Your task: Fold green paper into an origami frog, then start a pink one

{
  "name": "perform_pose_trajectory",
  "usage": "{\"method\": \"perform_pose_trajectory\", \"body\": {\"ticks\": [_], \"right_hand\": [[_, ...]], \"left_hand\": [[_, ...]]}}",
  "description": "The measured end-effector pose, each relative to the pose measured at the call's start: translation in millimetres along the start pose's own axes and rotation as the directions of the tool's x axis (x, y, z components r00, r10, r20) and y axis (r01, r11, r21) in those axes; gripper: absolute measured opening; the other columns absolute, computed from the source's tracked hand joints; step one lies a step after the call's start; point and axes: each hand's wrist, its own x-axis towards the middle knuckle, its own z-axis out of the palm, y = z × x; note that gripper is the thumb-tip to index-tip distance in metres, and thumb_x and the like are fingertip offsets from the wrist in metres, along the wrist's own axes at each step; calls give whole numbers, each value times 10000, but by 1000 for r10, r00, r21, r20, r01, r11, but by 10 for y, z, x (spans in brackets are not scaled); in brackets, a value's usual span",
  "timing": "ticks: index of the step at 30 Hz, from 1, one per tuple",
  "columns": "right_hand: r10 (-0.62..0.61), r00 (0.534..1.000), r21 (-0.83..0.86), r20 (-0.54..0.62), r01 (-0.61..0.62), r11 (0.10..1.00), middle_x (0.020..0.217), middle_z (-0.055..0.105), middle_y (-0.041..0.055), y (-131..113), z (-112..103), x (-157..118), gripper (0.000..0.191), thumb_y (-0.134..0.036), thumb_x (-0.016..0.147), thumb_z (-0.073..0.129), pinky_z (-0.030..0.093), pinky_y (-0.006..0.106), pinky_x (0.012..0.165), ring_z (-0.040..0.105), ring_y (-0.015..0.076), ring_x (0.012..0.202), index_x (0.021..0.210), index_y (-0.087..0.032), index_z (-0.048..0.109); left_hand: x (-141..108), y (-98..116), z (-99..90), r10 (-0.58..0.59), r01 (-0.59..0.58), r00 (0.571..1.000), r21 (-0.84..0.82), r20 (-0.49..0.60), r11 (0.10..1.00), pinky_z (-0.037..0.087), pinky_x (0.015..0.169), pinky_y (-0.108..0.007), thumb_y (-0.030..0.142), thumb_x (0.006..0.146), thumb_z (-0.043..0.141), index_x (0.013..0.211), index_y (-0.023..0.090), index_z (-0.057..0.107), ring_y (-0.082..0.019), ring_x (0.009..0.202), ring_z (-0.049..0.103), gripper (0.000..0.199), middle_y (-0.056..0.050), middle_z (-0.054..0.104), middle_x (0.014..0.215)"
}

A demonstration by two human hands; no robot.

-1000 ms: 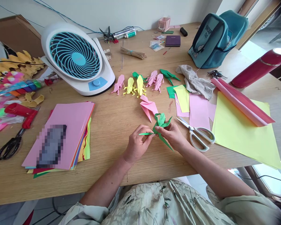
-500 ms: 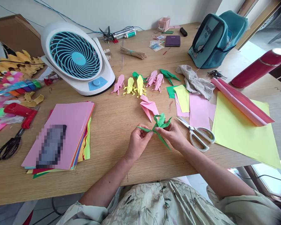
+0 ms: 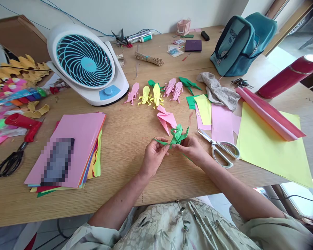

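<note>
Between my two hands is a green origami figure (image 3: pixel 177 134) with several thin folded points. My left hand (image 3: pixel 154 155) pinches one narrow point on its left side between thumb and fingers. My right hand (image 3: pixel 193 150) grips the body from the right, its thumb near the middle; the fingers behind are partly hidden. Just beyond the figure lies a pink folded paper piece (image 3: pixel 167 117). Farther back stand several finished-looking paper figures, among them a yellow origami frog (image 3: pixel 156 94) and a pink one (image 3: pixel 132 93). White-handled scissors (image 3: pixel 220 148) rest right of my right hand.
A fan (image 3: pixel 86 66) stands at the back left. Stacked coloured paper (image 3: pixel 75 132) lies at left, near red-and-black scissors (image 3: pixel 21 149). Yellow sheets (image 3: pixel 273 156), a rolled pink sheet (image 3: pixel 270 113), a grey cloth (image 3: pixel 217 92), a red flask (image 3: pixel 287 76) and a teal bag (image 3: pixel 240 48) occupy the right.
The green figure has turned slightly in my hands, so its long lower point now mostly hides behind my right hand. Both hands keep their pinch and have barely moved.
</note>
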Motion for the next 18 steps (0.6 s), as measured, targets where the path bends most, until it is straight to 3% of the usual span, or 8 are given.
{"method": "perform_pose_trajectory", "body": {"ticks": [7, 13, 18], "right_hand": [[-1, 1000, -71, -19, 0, 997, 709, 576, -21, 26, -40, -18, 341, -449, 683, 831, 394, 273, 634, 506, 153, 692, 831, -201, 650], [18, 999, -71, -35, -21, 997, 704, 627, -4, -25, -15, -24, 340, -447, 650, 847, 440, 300, 673, 558, 184, 722, 786, -211, 643], [47, 997, 46, 66, -50, 998, 801, 695, 19, -72, 7, -18, 377, -455, 649, 852, 476, 332, 799, 615, 197, 793, 872, -201, 686]], "left_hand": [[6, 21, 3, -33, 33, 999, -32, -19, 999, 487, 648, -219, 327, 769, 767, 1040, 182, 603, -98, 620, 624, 348, 36, 656, 696], [39, -9, -5, -113, 116, 991, -34, 65, 993, 393, 505, -196, 403, 676, 835, 717, 142, 664, -67, 540, 489, 315, 32, 579, 606], [28, -36, -5, -133, 133, 990, -3, 55, 991, 365, 455, -190, 430, 718, 795, 729, 141, 665, -69, 524, 476, 318, 15, 596, 609]]}}
